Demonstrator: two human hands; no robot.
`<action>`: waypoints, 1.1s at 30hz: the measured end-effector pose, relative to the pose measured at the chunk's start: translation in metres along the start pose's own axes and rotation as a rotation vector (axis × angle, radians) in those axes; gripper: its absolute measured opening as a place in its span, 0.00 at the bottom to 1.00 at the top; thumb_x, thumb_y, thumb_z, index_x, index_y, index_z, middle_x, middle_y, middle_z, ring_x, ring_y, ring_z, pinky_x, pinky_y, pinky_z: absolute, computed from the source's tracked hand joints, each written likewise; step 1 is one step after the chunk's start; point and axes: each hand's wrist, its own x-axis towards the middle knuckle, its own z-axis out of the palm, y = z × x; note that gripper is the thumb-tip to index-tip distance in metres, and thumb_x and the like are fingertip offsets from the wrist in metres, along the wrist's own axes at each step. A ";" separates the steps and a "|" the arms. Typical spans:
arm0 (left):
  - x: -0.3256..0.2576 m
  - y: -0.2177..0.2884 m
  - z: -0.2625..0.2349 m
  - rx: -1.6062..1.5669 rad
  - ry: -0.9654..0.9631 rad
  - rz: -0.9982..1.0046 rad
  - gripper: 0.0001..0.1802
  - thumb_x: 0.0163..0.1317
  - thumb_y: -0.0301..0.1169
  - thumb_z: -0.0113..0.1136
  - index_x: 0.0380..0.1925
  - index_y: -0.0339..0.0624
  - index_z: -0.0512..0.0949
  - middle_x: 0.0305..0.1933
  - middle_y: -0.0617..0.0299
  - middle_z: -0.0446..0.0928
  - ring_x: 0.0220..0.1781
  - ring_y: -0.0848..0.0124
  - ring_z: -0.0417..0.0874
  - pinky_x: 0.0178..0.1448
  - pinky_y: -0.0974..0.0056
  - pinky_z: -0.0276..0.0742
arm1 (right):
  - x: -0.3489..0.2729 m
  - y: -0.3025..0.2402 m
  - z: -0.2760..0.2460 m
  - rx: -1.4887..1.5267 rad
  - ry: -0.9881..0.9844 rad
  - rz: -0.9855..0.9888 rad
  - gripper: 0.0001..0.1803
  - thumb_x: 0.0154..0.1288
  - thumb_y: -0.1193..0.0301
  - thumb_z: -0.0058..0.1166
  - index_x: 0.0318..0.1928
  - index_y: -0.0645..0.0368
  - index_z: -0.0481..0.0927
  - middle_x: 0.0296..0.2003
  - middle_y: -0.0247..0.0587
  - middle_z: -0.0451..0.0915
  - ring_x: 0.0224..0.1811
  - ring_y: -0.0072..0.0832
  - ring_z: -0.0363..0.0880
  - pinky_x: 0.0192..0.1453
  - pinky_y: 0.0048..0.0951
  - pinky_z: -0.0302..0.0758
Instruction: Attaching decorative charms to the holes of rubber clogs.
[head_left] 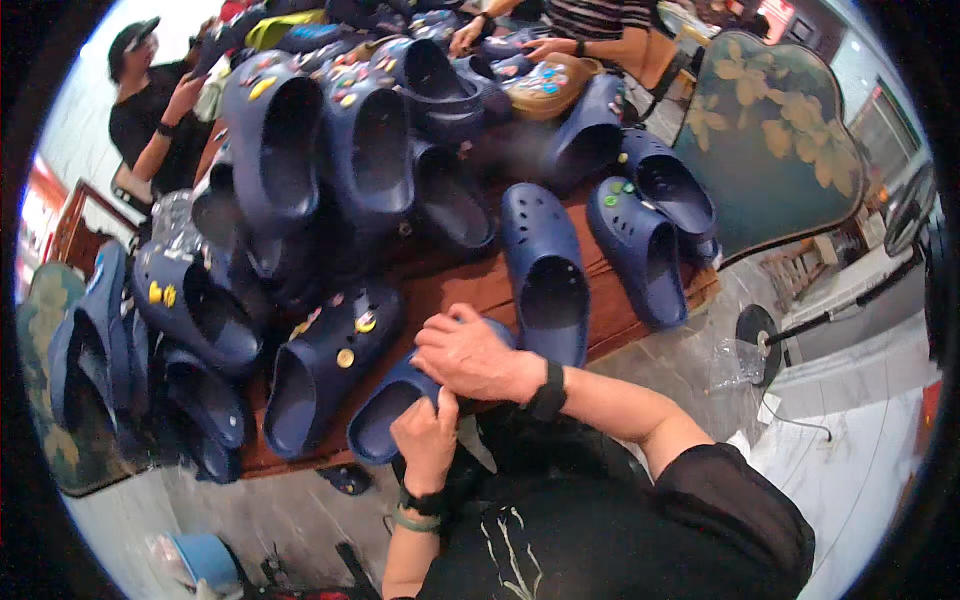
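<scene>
A dark blue foam clog point(385, 415) lies at the near edge of the wooden table point(620, 320), its opening toward me. My left hand point(428, 435) grips its heel rim from below. My right hand point(468, 355) rests on top of the clog's upper, fingers curled over it; what lies under the fingers is hidden. Just left lies another blue clog point(325, 365) with small coloured charms on its top. A plain blue clog point(548, 275) sits right behind my right hand.
Many more dark blue clogs are heaped over the table's left and far side point(330, 150), some with charms. A tan clog point(545, 88) lies at the far edge by another person's hands point(500, 40). A person in black point(150, 110) stands at the far left. A patterned chair back point(775, 140) stands right.
</scene>
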 end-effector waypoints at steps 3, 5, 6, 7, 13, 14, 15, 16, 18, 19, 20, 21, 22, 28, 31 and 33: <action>0.002 0.004 -0.007 -0.200 -0.084 -0.250 0.12 0.63 0.32 0.57 0.22 0.38 0.77 0.17 0.50 0.73 0.19 0.50 0.75 0.25 0.51 0.68 | -0.002 -0.005 0.015 0.065 0.085 0.097 0.07 0.59 0.66 0.58 0.32 0.56 0.80 0.36 0.35 0.77 0.45 0.32 0.74 0.48 0.35 0.67; 0.004 0.004 -0.007 -0.266 -0.095 -0.284 0.11 0.64 0.32 0.55 0.25 0.38 0.78 0.20 0.48 0.75 0.21 0.48 0.75 0.26 0.51 0.69 | -0.003 -0.007 0.018 0.073 0.132 0.125 0.07 0.59 0.66 0.58 0.33 0.57 0.80 0.36 0.36 0.76 0.45 0.32 0.74 0.48 0.36 0.67; 0.003 0.003 -0.007 -0.327 -0.103 -0.338 0.11 0.65 0.31 0.54 0.27 0.37 0.78 0.24 0.46 0.76 0.22 0.46 0.76 0.28 0.50 0.70 | -0.004 -0.009 0.016 0.092 0.169 0.139 0.08 0.59 0.67 0.58 0.33 0.57 0.80 0.37 0.37 0.76 0.45 0.33 0.74 0.49 0.37 0.67; 0.001 -0.002 -0.005 -0.295 -0.163 -0.302 0.13 0.68 0.34 0.50 0.32 0.36 0.79 0.29 0.42 0.78 0.27 0.43 0.78 0.31 0.49 0.72 | -0.007 -0.010 0.014 0.094 0.190 0.151 0.09 0.58 0.68 0.58 0.38 0.58 0.79 0.39 0.39 0.76 0.48 0.35 0.73 0.52 0.39 0.67; 0.026 -0.003 0.002 -0.330 -0.123 -0.494 0.22 0.71 0.41 0.45 0.35 0.31 0.78 0.29 0.42 0.78 0.32 0.47 0.79 0.35 0.52 0.71 | -0.053 -0.018 -0.044 0.140 0.353 0.216 0.13 0.56 0.73 0.60 0.43 0.58 0.78 0.42 0.40 0.75 0.49 0.38 0.73 0.56 0.42 0.68; 0.029 -0.005 0.003 -0.350 -0.116 -0.555 0.23 0.72 0.42 0.44 0.35 0.31 0.78 0.30 0.41 0.78 0.32 0.47 0.80 0.36 0.52 0.71 | -0.065 -0.016 -0.051 0.179 0.364 0.262 0.13 0.55 0.75 0.61 0.43 0.58 0.78 0.42 0.40 0.75 0.48 0.38 0.74 0.55 0.41 0.69; 0.032 -0.003 0.002 -0.362 -0.093 -0.538 0.24 0.72 0.44 0.44 0.35 0.30 0.77 0.29 0.40 0.78 0.31 0.46 0.78 0.37 0.53 0.71 | -0.081 -0.009 -0.059 0.137 0.384 0.290 0.12 0.56 0.74 0.60 0.42 0.59 0.78 0.42 0.41 0.76 0.47 0.39 0.75 0.54 0.40 0.70; 0.032 -0.001 0.002 -0.350 -0.088 -0.536 0.24 0.72 0.44 0.44 0.35 0.30 0.77 0.29 0.40 0.78 0.31 0.46 0.78 0.37 0.53 0.71 | -0.097 -0.002 -0.065 0.102 0.404 0.314 0.12 0.57 0.73 0.59 0.42 0.59 0.77 0.41 0.43 0.76 0.47 0.40 0.75 0.52 0.38 0.71; 0.033 0.002 0.000 -0.290 -0.084 -0.539 0.25 0.71 0.44 0.45 0.33 0.31 0.80 0.30 0.35 0.78 0.34 0.40 0.79 0.38 0.46 0.72 | -0.130 0.005 -0.077 0.002 0.434 0.518 0.11 0.58 0.73 0.59 0.42 0.60 0.77 0.41 0.45 0.77 0.44 0.42 0.77 0.49 0.39 0.74; 0.031 0.000 0.001 -0.244 -0.121 -0.556 0.25 0.71 0.45 0.45 0.32 0.31 0.79 0.30 0.35 0.78 0.33 0.40 0.79 0.38 0.46 0.72 | -0.145 0.008 -0.083 0.000 0.452 0.606 0.11 0.58 0.74 0.59 0.43 0.60 0.78 0.42 0.46 0.77 0.45 0.42 0.77 0.49 0.38 0.74; 0.032 0.002 0.001 -0.234 -0.115 -0.550 0.25 0.71 0.45 0.45 0.32 0.31 0.79 0.30 0.35 0.78 0.33 0.40 0.79 0.38 0.46 0.72 | -0.161 0.012 -0.086 -0.001 0.468 0.695 0.12 0.58 0.76 0.60 0.44 0.60 0.79 0.43 0.46 0.77 0.45 0.42 0.77 0.48 0.37 0.75; 0.033 0.007 0.000 -0.251 -0.091 -0.550 0.26 0.71 0.45 0.45 0.32 0.31 0.79 0.30 0.35 0.78 0.33 0.40 0.79 0.37 0.46 0.72 | -0.176 0.015 -0.087 -0.045 0.459 0.748 0.12 0.58 0.75 0.60 0.44 0.61 0.78 0.44 0.47 0.77 0.44 0.42 0.77 0.47 0.37 0.75; 0.034 0.010 0.000 -0.269 -0.066 -0.550 0.26 0.71 0.45 0.45 0.32 0.30 0.79 0.29 0.35 0.78 0.33 0.39 0.79 0.37 0.46 0.72 | -0.189 0.019 -0.084 -0.089 0.450 0.798 0.13 0.59 0.75 0.60 0.45 0.62 0.78 0.44 0.49 0.77 0.43 0.42 0.78 0.46 0.37 0.76; 0.023 0.004 0.004 -0.220 -0.032 -0.521 0.25 0.71 0.45 0.46 0.32 0.31 0.79 0.29 0.36 0.78 0.33 0.41 0.80 0.37 0.46 0.72 | -0.182 0.022 -0.069 0.285 0.171 1.108 0.34 0.64 0.51 0.55 0.60 0.64 0.67 0.22 0.46 0.78 0.28 0.51 0.79 0.34 0.45 0.75; 0.024 0.002 0.006 -0.200 -0.075 -0.508 0.23 0.71 0.42 0.44 0.32 0.31 0.77 0.27 0.38 0.75 0.31 0.41 0.76 0.35 0.50 0.69 | -0.150 0.036 -0.056 0.200 0.188 1.070 0.29 0.66 0.52 0.51 0.53 0.66 0.72 0.23 0.58 0.78 0.28 0.55 0.79 0.32 0.50 0.73; 0.026 0.000 0.009 -0.187 -0.076 -0.450 0.23 0.71 0.42 0.44 0.32 0.31 0.77 0.27 0.37 0.75 0.31 0.40 0.77 0.35 0.48 0.69 | -0.159 0.063 -0.033 0.137 0.233 1.038 0.22 0.66 0.56 0.50 0.46 0.66 0.73 0.23 0.59 0.78 0.28 0.55 0.79 0.32 0.50 0.74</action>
